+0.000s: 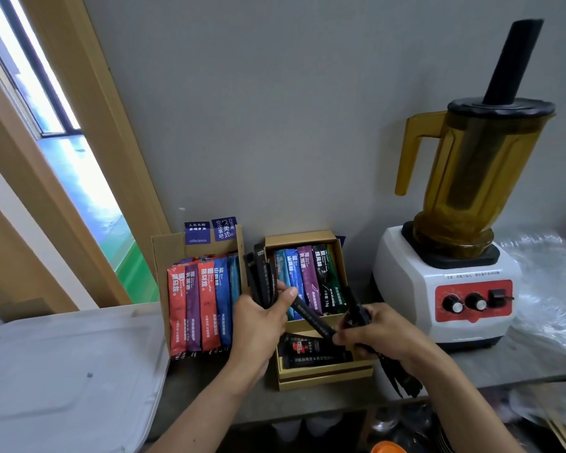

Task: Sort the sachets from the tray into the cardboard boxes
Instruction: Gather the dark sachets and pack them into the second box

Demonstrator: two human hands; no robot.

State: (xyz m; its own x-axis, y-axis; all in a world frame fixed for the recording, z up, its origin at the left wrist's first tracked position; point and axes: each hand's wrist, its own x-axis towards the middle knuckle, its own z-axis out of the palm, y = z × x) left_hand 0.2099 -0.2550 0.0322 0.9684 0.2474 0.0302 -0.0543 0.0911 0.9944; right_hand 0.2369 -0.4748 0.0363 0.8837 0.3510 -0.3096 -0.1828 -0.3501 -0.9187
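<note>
Your left hand gripped upright black sachets between the left box and right box. Your right hand gripped another bunch, pinching one sachet over the right box.

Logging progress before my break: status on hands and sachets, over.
Left hand grips upright black sachets. Right hand grips a second black bundle. One sachet bridges both hands over the tan box. Nothing in the way.

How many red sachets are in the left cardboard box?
2 visible: one red sachet at the front row's left end, the other just right of the purple sachet beside it. More may be hidden behind.
</note>
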